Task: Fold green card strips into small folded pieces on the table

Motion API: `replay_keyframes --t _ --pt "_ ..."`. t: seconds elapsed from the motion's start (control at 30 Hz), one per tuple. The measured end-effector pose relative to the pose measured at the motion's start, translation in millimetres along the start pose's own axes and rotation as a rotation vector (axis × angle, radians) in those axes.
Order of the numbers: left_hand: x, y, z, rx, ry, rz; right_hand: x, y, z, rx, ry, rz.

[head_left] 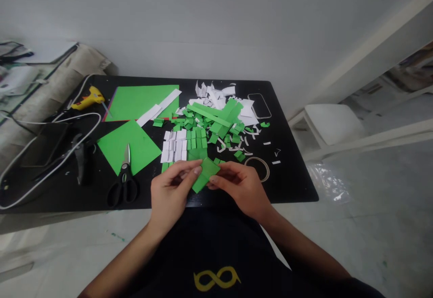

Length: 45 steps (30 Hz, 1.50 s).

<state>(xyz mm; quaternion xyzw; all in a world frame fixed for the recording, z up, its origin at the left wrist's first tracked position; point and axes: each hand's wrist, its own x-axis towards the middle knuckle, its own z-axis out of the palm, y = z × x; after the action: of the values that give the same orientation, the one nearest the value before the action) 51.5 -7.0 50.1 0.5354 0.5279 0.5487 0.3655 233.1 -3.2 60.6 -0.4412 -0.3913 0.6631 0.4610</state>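
A small piece of green paper [204, 176] is pinched between both hands just above the front of the table. My left hand [172, 183] is closed on its left side, thumb on top. On the opposite side my right hand [241, 185] grips it between thumb and fingers. Just beyond the hands lie rows of small folded white pieces [174, 146] and folded green pieces [196, 139], partly hidden by the hands. Scissors with black handles [125, 178] rest to the left, their blades over a green sheet [140, 144].
A heap of green and white paper scraps [216, 108] covers the table's back middle. A yellow glue gun [89, 98] and its white cable lie at left. A roll of tape [257, 168] sits right of my right hand. A white stool [329, 124] stands beyond the black table [294, 171].
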Motion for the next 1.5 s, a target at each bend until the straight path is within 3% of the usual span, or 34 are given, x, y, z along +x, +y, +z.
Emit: replay_keyframes --t 0.17,0.5,0.7,0.9,1.23,1.5 --pt "1 2 0.4 -0.022 0.001 -0.045 0 1 2 -0.022 0.045 -0.011" --pt "0 -3 -4.5 0.025 -0.085 0.097 -3 -1 -1 -0.136 0.031 -0.042" --pt "0 -2 -9.2 0.102 -0.119 0.188 -2 -6 -5 -0.161 -0.059 -0.06" --pt "2 2 -9.6 0.123 -0.193 0.202 5 -10 2 -0.075 -0.038 -0.027" --pt "3 -2 -8.7 0.109 -0.167 0.09 6 -10 2 -0.046 0.007 -0.015" --pt "3 -1 -8.3 0.134 -0.175 0.175 5 -5 1 -0.059 0.029 -0.022"
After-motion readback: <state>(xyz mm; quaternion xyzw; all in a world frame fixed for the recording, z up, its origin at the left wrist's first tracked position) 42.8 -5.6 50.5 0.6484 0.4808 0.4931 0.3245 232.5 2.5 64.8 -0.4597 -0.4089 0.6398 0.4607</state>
